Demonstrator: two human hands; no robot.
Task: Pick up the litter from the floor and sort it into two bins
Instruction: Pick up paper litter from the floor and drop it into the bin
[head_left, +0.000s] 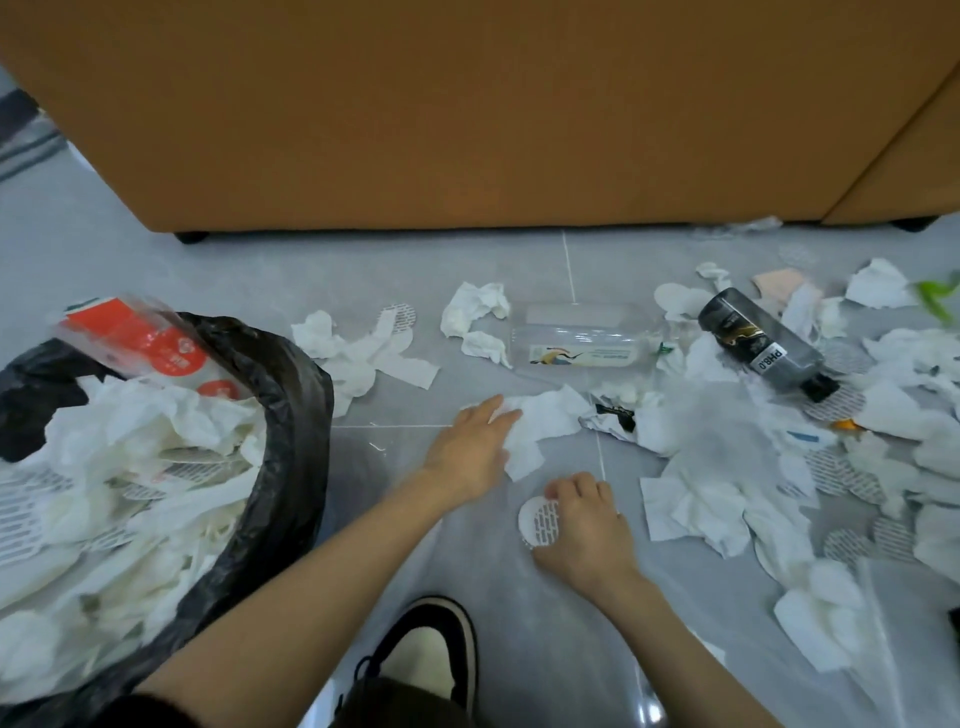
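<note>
Already the black-bagged bin (296, 415) is brimming with paper, yet plenty is lying on the floor (467, 270), including a clear bottle (582, 338) and a dark bottle (763, 343). My left hand (470, 447) is pressing a tissue (545, 415) with straight fingers, gripping nothing; my right hand (584, 525) is pinching a round pad (539, 522).

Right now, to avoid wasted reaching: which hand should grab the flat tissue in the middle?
Left. The left hand rests flat on the tissue, nearer the bin; the right hand is busy holding a round pad.
</note>
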